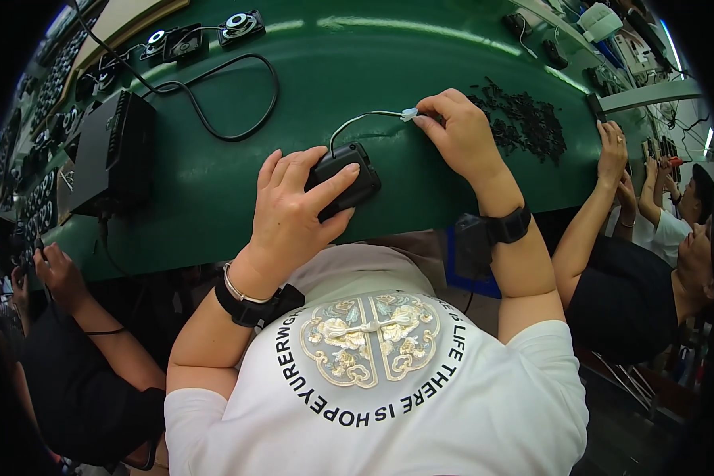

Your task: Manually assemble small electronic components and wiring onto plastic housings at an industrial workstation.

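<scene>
In the upper middle of the frame, the left hand [288,208] grips a black case [362,187], and the right hand [462,136] pinches the white connector [408,115] of its cable [363,115].

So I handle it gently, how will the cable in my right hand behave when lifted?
The cable seems flexible but springy, given its smooth arch. It's probably light, being thin. Lifting might tug the black case it meets.

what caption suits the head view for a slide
Left hand holding a black case, right hand pinching a white cable connector.
</scene>
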A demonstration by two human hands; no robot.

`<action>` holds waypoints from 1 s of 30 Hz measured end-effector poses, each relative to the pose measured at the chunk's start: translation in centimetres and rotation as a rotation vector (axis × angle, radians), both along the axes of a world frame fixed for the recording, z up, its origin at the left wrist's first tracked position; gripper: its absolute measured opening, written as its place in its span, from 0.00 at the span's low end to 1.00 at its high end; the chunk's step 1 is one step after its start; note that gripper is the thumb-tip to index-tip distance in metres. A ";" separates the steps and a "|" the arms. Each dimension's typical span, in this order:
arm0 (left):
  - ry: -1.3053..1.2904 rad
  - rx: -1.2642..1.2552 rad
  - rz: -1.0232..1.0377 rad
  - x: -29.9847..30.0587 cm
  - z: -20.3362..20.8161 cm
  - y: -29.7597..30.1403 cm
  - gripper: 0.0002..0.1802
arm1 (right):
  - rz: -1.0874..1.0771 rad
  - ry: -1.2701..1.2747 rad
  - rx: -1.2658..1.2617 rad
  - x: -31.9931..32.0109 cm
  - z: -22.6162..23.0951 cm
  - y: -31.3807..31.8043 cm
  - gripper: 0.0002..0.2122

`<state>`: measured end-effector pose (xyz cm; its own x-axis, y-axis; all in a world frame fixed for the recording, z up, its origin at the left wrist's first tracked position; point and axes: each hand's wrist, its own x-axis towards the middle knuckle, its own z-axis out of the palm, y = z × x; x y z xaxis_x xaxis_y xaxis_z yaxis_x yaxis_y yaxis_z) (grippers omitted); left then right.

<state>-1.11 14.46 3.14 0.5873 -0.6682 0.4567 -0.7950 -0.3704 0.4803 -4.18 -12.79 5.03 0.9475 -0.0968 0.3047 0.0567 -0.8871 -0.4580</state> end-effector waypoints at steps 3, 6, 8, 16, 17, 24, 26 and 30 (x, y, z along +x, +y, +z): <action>0.001 0.004 0.009 0.0 0.0 0.0 0.29 | -0.011 0.042 -0.052 0.6 -0.2 -0.5 0.06; -0.002 0.000 0.006 0.0 -0.2 0.0 0.30 | -0.009 0.089 -0.047 0.9 -0.3 -0.6 0.07; -0.003 -0.003 0.009 0.1 -0.4 0.1 0.30 | -0.027 0.059 0.043 0.4 0.3 -0.6 0.06; -0.008 0.003 0.010 0.2 -0.7 0.2 0.30 | 0.201 0.178 0.774 -2.5 4.7 4.0 0.04; -0.010 0.016 0.018 0.1 -0.7 0.2 0.30 | 0.313 0.263 0.839 -2.1 5.0 5.2 0.04; -0.040 0.054 0.067 -0.3 -1.2 0.0 0.29 | 0.597 -0.147 -0.024 2.8 3.2 8.7 0.09; -0.044 0.054 0.062 -0.3 -1.4 -0.2 0.29 | 0.596 -0.195 -0.053 3.4 2.7 8.9 0.10; -0.041 0.046 0.074 -0.2 -1.2 -0.4 0.29 | 0.562 -0.282 -0.122 3.9 2.1 9.0 0.11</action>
